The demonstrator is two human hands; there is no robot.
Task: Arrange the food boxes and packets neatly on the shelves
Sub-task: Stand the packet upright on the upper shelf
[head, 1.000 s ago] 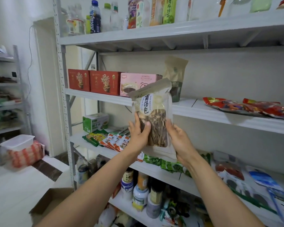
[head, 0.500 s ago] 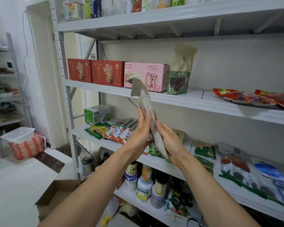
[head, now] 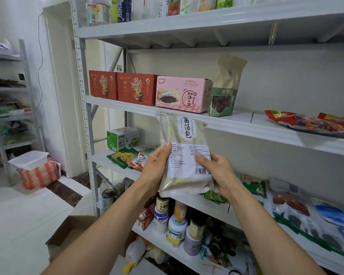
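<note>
The left hand (head: 155, 168) and right hand (head: 216, 172) are gripping the upright soup packet (head: 185, 153) between them, unshelved. Above them boxes (head: 136, 88) are standing in line; rightward, loose packets (head: 290, 204) are lying jumbled, likely awaiting tidying.

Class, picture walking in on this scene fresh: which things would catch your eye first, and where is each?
First comes the pale packet, held upright mid-view by the left hand and right hand, its printed label facing the camera. On the shelf behind, a pink box stands between two red boxes and a brown-green pouch; red packets lie flat farther right.
</note>
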